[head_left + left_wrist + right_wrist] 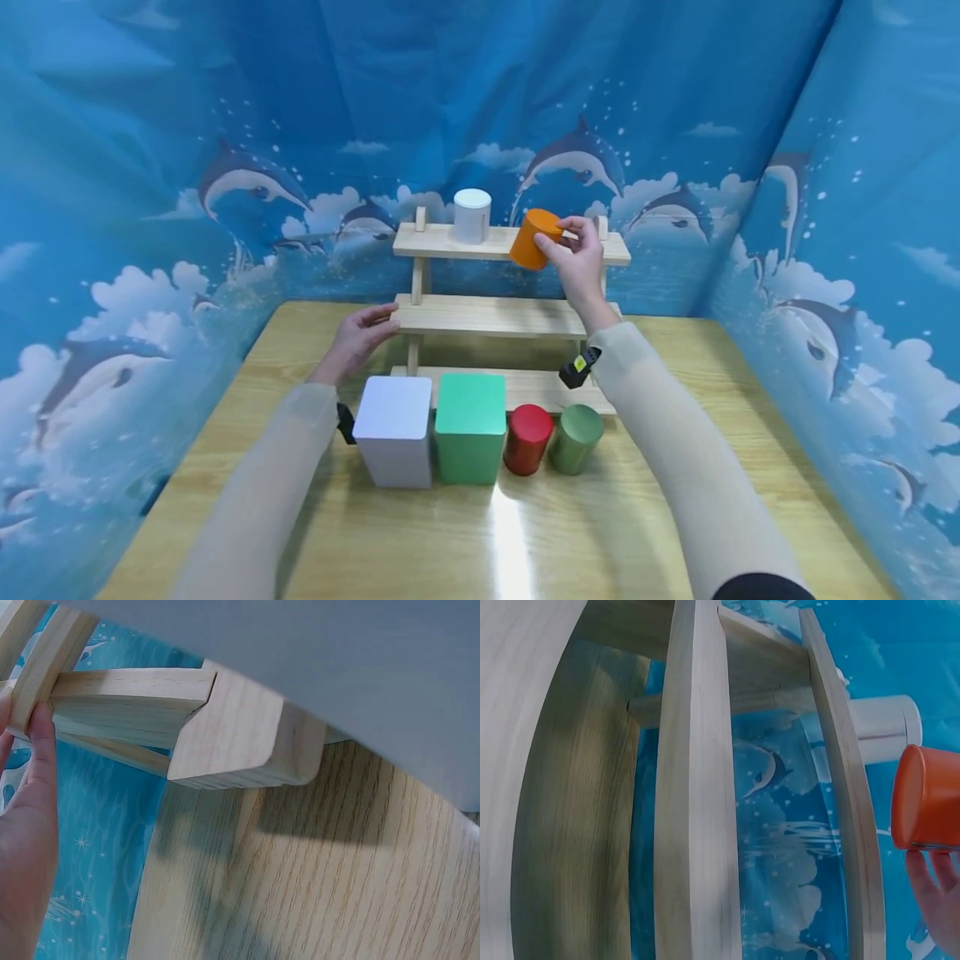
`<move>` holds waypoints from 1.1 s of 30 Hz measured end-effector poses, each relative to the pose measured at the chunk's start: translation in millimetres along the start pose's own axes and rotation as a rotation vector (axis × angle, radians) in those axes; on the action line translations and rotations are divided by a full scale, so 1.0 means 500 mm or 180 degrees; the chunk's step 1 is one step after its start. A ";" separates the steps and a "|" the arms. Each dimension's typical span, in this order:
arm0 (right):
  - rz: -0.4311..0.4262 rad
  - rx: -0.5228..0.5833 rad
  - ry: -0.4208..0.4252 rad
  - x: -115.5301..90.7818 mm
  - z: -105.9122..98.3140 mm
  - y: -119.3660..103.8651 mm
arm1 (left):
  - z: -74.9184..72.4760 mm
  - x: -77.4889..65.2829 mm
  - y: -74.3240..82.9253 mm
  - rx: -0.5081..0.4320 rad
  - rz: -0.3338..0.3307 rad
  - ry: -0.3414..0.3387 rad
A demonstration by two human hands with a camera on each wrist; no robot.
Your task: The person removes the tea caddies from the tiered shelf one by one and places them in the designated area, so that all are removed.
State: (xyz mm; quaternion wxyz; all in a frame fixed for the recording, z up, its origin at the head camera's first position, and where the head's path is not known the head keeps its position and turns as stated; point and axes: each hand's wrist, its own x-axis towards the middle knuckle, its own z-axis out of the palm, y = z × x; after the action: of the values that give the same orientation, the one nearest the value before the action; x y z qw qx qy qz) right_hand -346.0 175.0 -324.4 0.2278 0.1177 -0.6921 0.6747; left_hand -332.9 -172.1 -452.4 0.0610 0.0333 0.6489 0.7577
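In the head view my right hand holds an orange canister, tilted, at the front of the top tier of a wooden three-tier shelf. The right wrist view shows fingertips against the side of the orange canister, its flat end apart from the plank. On the top tier, left of it, stands a white canister. My left hand pinches the left end of the middle tier; in the left wrist view its thumb and fingers lie on either side of the plank.
In front of the shelf on the wooden table stand a white box, a green box, a red canister and a dull green canister. A blue dolphin-print curtain hangs close behind and at both sides.
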 end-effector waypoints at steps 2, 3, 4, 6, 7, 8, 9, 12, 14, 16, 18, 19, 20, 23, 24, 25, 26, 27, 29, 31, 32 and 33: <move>-0.0024 -0.0017 -0.0046 -0.006 0.002 -0.002 | -0.005 -0.003 0.006 0.0025 -0.0042 0.0002; -0.0036 -0.0031 -0.0061 -0.009 0.003 -0.003 | -0.006 -0.005 0.009 0.0031 -0.0063 0.0004; -0.0048 -0.0052 -0.0079 -0.012 0.002 -0.004 | -0.006 -0.006 0.014 0.0034 -0.0088 0.0002; -0.0067 -0.0081 -0.0117 -0.020 0.000 -0.008 | -0.003 -0.011 0.023 0.0041 -0.0125 -0.0023; -0.0065 -0.0090 -0.0138 -0.023 -0.002 -0.010 | -0.002 -0.013 0.028 0.0054 -0.0137 -0.0032; -0.0062 -0.0090 -0.0163 -0.027 -0.004 -0.013 | 0.000 -0.016 0.033 0.0065 -0.0144 -0.0040; -0.0061 -0.0081 -0.0196 -0.030 -0.006 -0.015 | 0.002 -0.019 0.038 0.0084 -0.0145 -0.0036; -0.0067 -0.0047 -0.0293 -0.040 -0.011 -0.021 | 0.006 -0.026 0.047 0.0132 -0.0134 -0.0044; -0.0093 -0.0020 -0.0340 -0.047 -0.013 -0.025 | 0.008 -0.029 0.049 0.0150 -0.0119 -0.0044; -0.0124 -0.0003 -0.0379 -0.054 -0.015 -0.028 | 0.009 -0.029 0.049 0.0175 -0.0103 -0.0039; -0.0145 0.0020 -0.0417 -0.061 -0.017 -0.031 | 0.009 -0.029 0.049 0.0203 -0.0103 -0.0047; -0.0137 0.0029 -0.0440 -0.068 -0.017 -0.039 | 0.010 -0.029 0.049 0.0212 -0.0106 -0.0047; -0.0139 0.0044 -0.0462 -0.072 -0.018 -0.041 | 0.009 -0.028 0.047 0.0221 -0.0104 -0.0055; -0.0147 0.0090 -0.0542 -0.086 -0.020 -0.043 | 0.003 -0.018 0.034 0.0215 -0.0101 -0.0038; -0.0141 0.0103 -0.0563 -0.090 -0.021 -0.043 | 0.001 -0.014 0.029 0.0222 -0.0091 -0.0038; -0.0151 0.0127 -0.0583 -0.095 -0.021 -0.042 | 0.000 -0.011 0.024 0.0222 -0.0085 -0.0020; -0.0163 0.0155 -0.0601 -0.096 -0.023 -0.034 | -0.002 -0.008 0.018 0.0230 -0.0073 -0.0012; -0.0161 0.0171 -0.0617 -0.100 -0.024 -0.033 | -0.003 -0.005 0.014 0.0246 -0.0066 0.0003; -0.0146 0.0192 -0.0628 -0.108 -0.025 -0.032 | -0.002 -0.005 0.011 0.0264 -0.0049 0.0008; -0.0157 0.0205 -0.0647 -0.114 -0.027 -0.029 | -0.001 -0.006 0.009 0.0262 -0.0036 0.0004; -0.0159 0.0211 -0.0659 -0.118 -0.028 -0.029 | -0.001 -0.006 0.008 0.0268 -0.0024 -0.0008; -0.0172 0.0213 -0.0668 -0.122 -0.030 -0.028 | -0.001 -0.006 0.007 0.0265 -0.0015 -0.0009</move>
State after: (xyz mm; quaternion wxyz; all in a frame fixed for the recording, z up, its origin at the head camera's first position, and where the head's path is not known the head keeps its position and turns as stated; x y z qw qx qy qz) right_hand -284.3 179.9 -341.4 0.1682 0.2138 -0.6858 0.6750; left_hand -330.2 -173.7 -449.0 0.0623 0.0354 0.6798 0.7299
